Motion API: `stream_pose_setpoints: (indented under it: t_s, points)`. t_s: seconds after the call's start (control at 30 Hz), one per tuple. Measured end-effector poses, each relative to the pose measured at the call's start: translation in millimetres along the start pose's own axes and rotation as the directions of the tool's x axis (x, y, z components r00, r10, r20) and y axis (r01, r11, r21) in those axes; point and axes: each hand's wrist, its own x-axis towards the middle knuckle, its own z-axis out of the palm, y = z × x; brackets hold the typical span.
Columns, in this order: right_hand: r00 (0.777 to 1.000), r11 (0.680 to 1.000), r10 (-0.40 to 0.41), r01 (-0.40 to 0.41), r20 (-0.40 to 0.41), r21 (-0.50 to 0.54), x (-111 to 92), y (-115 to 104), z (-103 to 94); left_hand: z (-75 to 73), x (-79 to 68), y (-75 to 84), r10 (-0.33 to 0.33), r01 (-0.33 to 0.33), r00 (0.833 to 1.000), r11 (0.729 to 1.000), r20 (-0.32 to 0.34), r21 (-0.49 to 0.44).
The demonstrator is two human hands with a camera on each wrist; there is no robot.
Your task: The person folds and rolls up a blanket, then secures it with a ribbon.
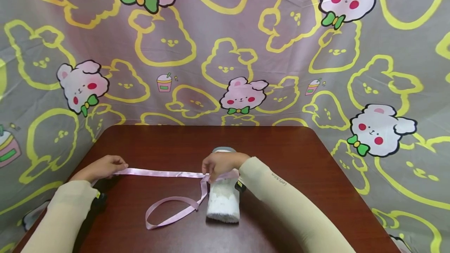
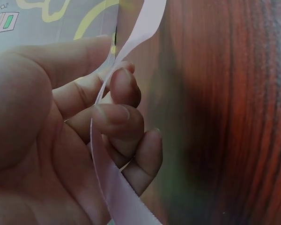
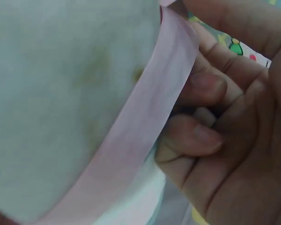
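A pink satin ribbon (image 1: 158, 173) stretches across the table between the two hands. At the left, my left hand (image 1: 100, 168) holds one stretch of it, and the left wrist view shows the ribbon passing between curled fingers (image 2: 117, 119). My right hand (image 1: 225, 164) pinches the ribbon beside a white, fuzzy-surfaced cylinder (image 1: 224, 202) with a grey end. In the right wrist view the ribbon (image 3: 131, 126) lies across the cylinder's white surface (image 3: 61, 93). The right hand covers part of the cylinder; whether it stands or lies is hard to tell.
A loose loop of the ribbon rests on the brown wooden table (image 1: 168, 143), left of the cylinder. Behind and at both sides of the table hangs a patterned cloth (image 1: 197, 69) with rabbit drawings.
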Motion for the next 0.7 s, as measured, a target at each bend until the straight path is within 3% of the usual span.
stream_pose_setpoints:
  t_s: [0.1,0.3,0.7]
  points:
    - [0.999,0.993,0.044,-0.046,-0.015,-0.109,7,-9,4.6,0.8,-0.7,1.1,0.007,-0.007,1.000,1.000,0.003,0.008]
    - [0.997,0.940,0.060,-0.072,-0.046,-0.334,26,-26,16.0,3.0,-1.5,1.6,0.013,-0.013,1.000,1.000,0.008,0.007]
    - [0.999,0.950,0.027,-0.038,-0.040,-0.310,63,-79,51.5,1.3,1.8,6.6,0.027,-0.027,1.000,0.999,0.005,0.021]
